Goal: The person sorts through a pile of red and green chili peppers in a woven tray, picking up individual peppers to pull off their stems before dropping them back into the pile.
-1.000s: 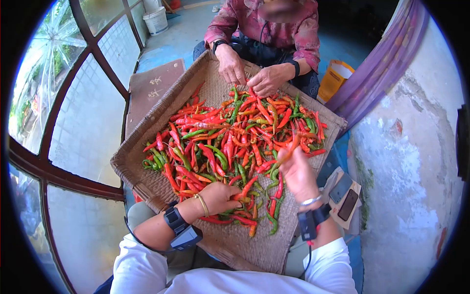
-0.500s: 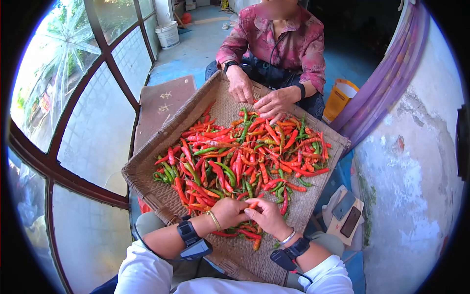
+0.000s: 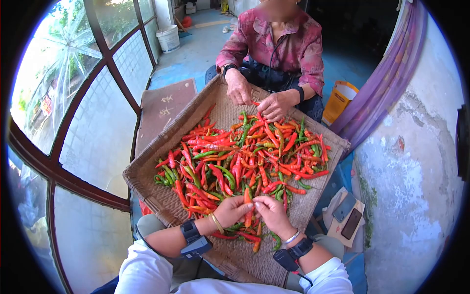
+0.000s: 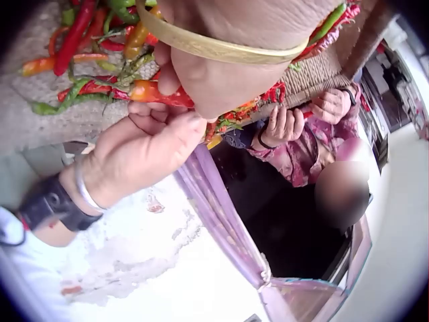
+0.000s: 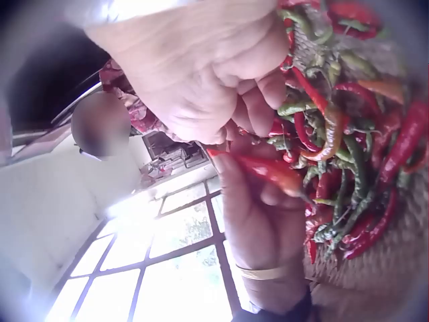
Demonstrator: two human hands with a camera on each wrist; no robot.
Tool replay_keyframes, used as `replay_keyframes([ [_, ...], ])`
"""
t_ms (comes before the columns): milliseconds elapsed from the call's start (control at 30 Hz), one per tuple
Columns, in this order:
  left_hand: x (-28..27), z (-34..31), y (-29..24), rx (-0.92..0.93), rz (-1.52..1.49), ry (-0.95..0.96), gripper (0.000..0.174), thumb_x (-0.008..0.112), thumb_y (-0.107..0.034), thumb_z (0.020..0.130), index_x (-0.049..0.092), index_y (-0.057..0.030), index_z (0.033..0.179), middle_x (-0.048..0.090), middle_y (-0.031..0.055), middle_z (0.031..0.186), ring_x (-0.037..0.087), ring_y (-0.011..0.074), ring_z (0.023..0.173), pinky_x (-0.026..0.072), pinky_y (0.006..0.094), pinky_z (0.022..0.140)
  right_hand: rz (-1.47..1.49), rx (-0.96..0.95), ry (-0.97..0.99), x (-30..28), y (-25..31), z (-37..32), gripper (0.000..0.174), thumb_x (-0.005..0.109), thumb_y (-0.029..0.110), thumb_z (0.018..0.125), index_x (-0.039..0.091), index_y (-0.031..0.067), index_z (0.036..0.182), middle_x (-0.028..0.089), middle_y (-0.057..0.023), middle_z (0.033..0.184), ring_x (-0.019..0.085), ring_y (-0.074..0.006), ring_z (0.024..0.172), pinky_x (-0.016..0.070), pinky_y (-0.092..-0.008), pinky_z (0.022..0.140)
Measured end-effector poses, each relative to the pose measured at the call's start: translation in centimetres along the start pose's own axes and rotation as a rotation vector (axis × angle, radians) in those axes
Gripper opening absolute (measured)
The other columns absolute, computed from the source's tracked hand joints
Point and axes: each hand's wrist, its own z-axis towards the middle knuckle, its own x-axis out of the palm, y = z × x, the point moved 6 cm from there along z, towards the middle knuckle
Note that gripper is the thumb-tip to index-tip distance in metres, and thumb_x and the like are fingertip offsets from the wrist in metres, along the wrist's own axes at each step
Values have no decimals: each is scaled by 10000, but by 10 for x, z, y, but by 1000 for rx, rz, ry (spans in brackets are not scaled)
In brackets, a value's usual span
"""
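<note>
item: one orange-red chili [image 3: 247, 198], pinched between left hand [image 3: 229, 210] and right hand [image 3: 272, 215]. the fingers of both are curled narrowly round it. location: held just above the near part of the woven tray [image 3: 262, 251], with the chili heap [image 3: 245, 152] spread beyond. step, as judged: a single pepper is being worked at one end. next move, as judged: a firm pinch and a steady counter-hold are called for.

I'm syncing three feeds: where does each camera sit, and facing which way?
Head: on the head, facing forward-down at the woven tray of red and green chilies; both forearms, left hand, right hand show.
Left wrist: on that wrist, looking past the left hand to the right.
Right wrist: on that wrist, looking past the right hand to the left.
Shared: all show the orange-red chili pepper both hands pinch.
</note>
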Motion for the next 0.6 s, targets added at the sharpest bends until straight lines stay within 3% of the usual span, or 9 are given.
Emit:
replay_keyframes([
  [33, -5, 1, 0, -50, -162, -52, 198, 504, -233, 878, 541, -40, 897, 535, -42, 620, 492, 43, 501, 397, 178, 450, -1, -2, 1, 2, -3, -1, 194, 529, 110, 832, 560, 15, 998, 585, -30, 745, 560, -103, 611, 462, -234, 554],
  [100, -8, 3, 0, -59, -291, -43, 158, 491, -201, 882, 521, -56, 937, 547, -18, 653, 495, 43, 493, 408, 163, 447, -199, -251, -60, 5, 9, -4, 302, 554, 42, 785, 522, 54, 1085, 587, -69, 744, 577, -137, 619, 472, -267, 570],
  [167, -12, 2, 3, -101, -612, -77, 140, 484, -207, 884, 514, -72, 903, 582, 13, 705, 516, 50, 520, 432, 171, 462, -251, -264, -35, 8, 15, -4, 444, 593, 16, 731, 479, 98, 1153, 580, -97, 808, 591, -194, 665, 481, -302, 593],
  [233, -14, 3, 9, -105, -714, -62, 100, 482, -172, 882, 512, -77, 889, 592, 21, 719, 541, 68, 536, 454, 185, 465, -520, -601, -57, 18, 50, -13, 495, 633, 52, 706, 465, 110, 1168, 567, -87, 880, 590, -234, 726, 485, -319, 609],
  [300, -12, 3, 13, -130, -854, -31, 89, 485, -150, 878, 512, -68, 902, 596, 24, 726, 560, 76, 562, 464, 193, 475, -537, -574, -23, 22, 50, -15, 469, 663, 86, 686, 501, 111, 1125, 555, -80, 925, 584, -254, 764, 487, -329, 621],
  [367, -12, 2, 10, -131, -874, -4, 75, 483, -126, 877, 519, -61, 890, 600, 26, 732, 573, 83, 585, 475, 200, 495, -538, -654, -57, 21, 49, -18, 466, 672, 44, 666, 506, 55, 1102, 540, -93, 824, 572, -228, 725, 466, -282, 623],
  [433, -8, 0, 11, -170, -929, 34, 104, 484, -155, 878, 528, -60, 873, 612, 41, 734, 575, 89, 581, 482, 208, 507, -505, -608, -52, 19, 46, -18, 360, 641, 62, 722, 530, 49, 1064, 553, -70, 806, 570, -176, 684, 466, -249, 592],
  [500, -8, -1, 8, -184, -961, 24, 124, 481, -171, 880, 532, -62, 850, 617, 48, 733, 575, 93, 579, 483, 210, 507, 175, -202, -24, 13, 20, -9, 250, 572, 92, 799, 534, 39, 1040, 563, -47, 761, 550, -121, 621, 462, -217, 565],
  [600, -15, 1, 7, -175, -978, -31, 162, 476, -199, 882, 535, -68, 809, 625, 57, 732, 571, 96, 571, 479, 214, 499, 402, -31, -72, -6, 13, -7, 176, 504, 163, 858, 549, 36, 971, 576, -26, 694, 532, -72, 558, 449, -194, 507],
])
